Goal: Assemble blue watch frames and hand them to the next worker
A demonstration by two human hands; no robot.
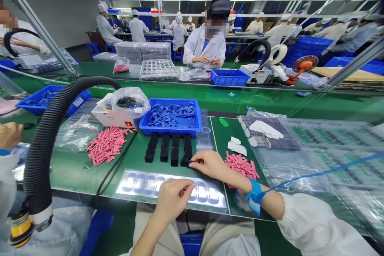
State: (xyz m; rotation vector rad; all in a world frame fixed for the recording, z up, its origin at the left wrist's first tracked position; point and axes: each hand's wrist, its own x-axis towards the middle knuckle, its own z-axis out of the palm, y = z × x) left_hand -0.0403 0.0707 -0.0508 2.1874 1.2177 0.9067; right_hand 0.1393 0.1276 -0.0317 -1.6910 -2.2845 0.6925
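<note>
Four short rows of black blocks (174,150) stand side by side on the green table. At the near end of the rightmost row, my right hand (208,164) pinches a small flat black piece (186,163) between thumb and fingertips. A blue strap (255,197) with a cord circles my right wrist. Closer to me, my left hand (174,196) is closed, thumb against forefinger, over a clear plastic sheet (139,184) marked with a row of rounded outlines. Whatever is between the left fingers, if anything, is too small to make out.
Behind the blocks sits a blue bin (171,130) of blue plastic parts. Pink strips lie in a left pile (106,144) and a right pile (241,165). A black flexible hose (39,148) arches at left. Clear trays (324,140) cover the right side. A co-worker (205,46) sits opposite.
</note>
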